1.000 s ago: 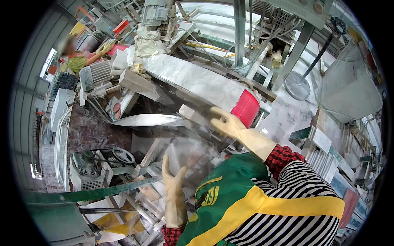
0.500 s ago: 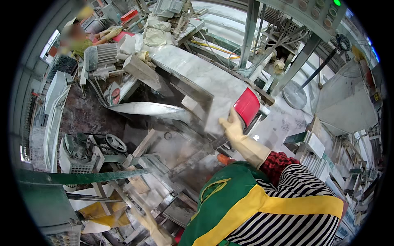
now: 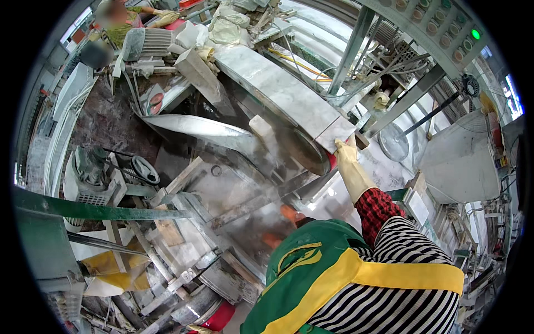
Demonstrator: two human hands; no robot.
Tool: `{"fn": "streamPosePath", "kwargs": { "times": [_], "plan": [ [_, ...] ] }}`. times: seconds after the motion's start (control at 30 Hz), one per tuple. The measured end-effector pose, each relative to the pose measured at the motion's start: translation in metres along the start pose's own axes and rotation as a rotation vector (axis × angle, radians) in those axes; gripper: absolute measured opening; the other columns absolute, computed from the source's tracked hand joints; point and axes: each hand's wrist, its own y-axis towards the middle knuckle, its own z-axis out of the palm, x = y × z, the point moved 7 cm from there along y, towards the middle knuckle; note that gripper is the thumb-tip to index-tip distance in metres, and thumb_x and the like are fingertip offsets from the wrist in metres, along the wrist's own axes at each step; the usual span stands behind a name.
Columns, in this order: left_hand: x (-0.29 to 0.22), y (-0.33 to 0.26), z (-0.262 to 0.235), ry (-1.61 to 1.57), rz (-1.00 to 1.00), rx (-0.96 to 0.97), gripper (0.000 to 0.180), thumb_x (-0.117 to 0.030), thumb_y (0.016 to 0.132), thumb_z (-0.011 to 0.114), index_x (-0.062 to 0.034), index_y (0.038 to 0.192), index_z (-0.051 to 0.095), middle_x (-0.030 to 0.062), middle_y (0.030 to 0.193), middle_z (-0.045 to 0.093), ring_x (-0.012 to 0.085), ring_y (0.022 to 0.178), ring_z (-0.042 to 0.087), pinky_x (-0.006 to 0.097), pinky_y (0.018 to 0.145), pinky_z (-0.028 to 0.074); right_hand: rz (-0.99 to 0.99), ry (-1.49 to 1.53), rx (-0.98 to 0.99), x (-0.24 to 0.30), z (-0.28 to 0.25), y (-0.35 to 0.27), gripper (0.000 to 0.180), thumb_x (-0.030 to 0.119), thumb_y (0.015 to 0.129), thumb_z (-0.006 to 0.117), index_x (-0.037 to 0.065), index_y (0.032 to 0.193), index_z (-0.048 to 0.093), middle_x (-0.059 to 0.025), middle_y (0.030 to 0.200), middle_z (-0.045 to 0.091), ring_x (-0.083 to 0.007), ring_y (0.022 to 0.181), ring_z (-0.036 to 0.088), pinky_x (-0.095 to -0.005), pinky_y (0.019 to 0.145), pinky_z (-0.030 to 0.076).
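The green apron [image 3: 311,250] with a yellow band is nearest the camera, worn over a striped shirt [image 3: 411,245]. At the lower edge, only a small part of the gloved left hand [image 3: 201,329] shows, beside a red drum [image 3: 219,317]; its grip cannot be determined. Orange boots [image 3: 290,214] stand on the wet floor, forward of the apron.

The right hand [image 3: 349,156], in a cream rubber glove, is narrow: thumb and fingers grip the near edge of a white stone piece [image 3: 335,133]. This piece lies flat at the near end of a long white slab [image 3: 278,83], in line with it; a thin seam separates the two. A red roller [image 3: 332,161] shows just below the piece.

To the left, a green bar [image 3: 105,210] runs in front of a motor [image 3: 92,172] fitted with a wheel [image 3: 146,168]. Beyond, a curved white sheet [image 3: 200,127] extends toward the slab. At upper right, a control panel [image 3: 434,25] displays one green light [image 3: 475,34]. Farthest, at upper left, a co-worker [image 3: 133,21] wears gloves.
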Motion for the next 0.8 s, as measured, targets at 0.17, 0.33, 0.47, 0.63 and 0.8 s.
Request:
{"fn": "streamPosePath", "kwargs": {
  "times": [0.17, 0.33, 0.47, 0.63, 0.8],
  "plan": [
    [0.012, -0.013, 0.002, 0.094, 0.033, -0.049, 0.075, -0.04, 0.085, 0.077, -0.0059, 0.144, 0.046, 0.0253, 0.14, 0.052, 0.0456, 0.125, 0.052, 0.056, 0.097, 0.047, -0.058, -0.061, 0.03, -0.003, 0.007, 0.005, 0.088, -0.02, 0.08, 0.052, 0.019, 0.156, 0.029, -0.0091, 0.139, 0.053, -0.0242, 0.111, 0.062, -0.0364, 0.087, 0.056],
    [0.018, -0.013, 0.008, 0.192, 0.115, -0.186, 0.079, -0.041, 0.082, 0.079, -0.0077, 0.146, 0.044, 0.0269, 0.14, 0.052, 0.0488, 0.125, 0.051, 0.059, 0.094, 0.049, 0.027, -0.71, -0.081, -0.014, -0.03, 0.018, 0.089, 0.003, 0.084, 0.067, 0.012, 0.157, 0.017, -0.0178, 0.127, 0.059, -0.025, 0.101, 0.065, -0.0361, 0.08, 0.058],
    [0.018, -0.031, 0.001, 0.448, 0.307, -0.573, 0.083, -0.041, 0.081, 0.081, -0.0091, 0.147, 0.043, 0.0281, 0.14, 0.051, 0.0514, 0.126, 0.051, 0.061, 0.092, 0.05, 0.346, -0.972, -0.01, 0.013, 0.007, -0.011, 0.1, 0.036, 0.089, 0.068, 0.0, 0.152, -0.001, -0.0256, 0.075, 0.069, -0.0348, 0.051, 0.067, -0.0427, 0.046, 0.056],
    [0.038, -0.018, 0.036, 0.292, 0.084, 0.004, 0.147, -0.062, 0.039, 0.092, -0.0164, 0.158, 0.018, 0.0336, 0.153, 0.03, 0.0585, 0.138, 0.031, 0.066, 0.091, 0.046, 0.48, -1.02, -0.038, 0.005, 0.0, 0.0, 0.104, 0.042, 0.085, 0.07, 0.001, 0.153, 0.002, -0.0263, 0.082, 0.07, -0.0338, 0.062, 0.07, -0.0413, 0.053, 0.058],
    [0.019, -0.014, -0.018, 0.403, 0.129, 0.32, 0.144, -0.068, 0.043, 0.089, -0.0187, 0.158, 0.018, 0.0338, 0.155, 0.026, 0.0554, 0.141, 0.026, 0.068, 0.104, 0.033, 0.036, -1.677, 0.148, 0.095, 0.069, -0.05, 0.078, 0.051, 0.085, 0.066, 0.003, 0.14, 0.038, -0.026, 0.129, 0.061, -0.0422, 0.119, 0.06, -0.0468, 0.1, 0.048]
  ]
}}
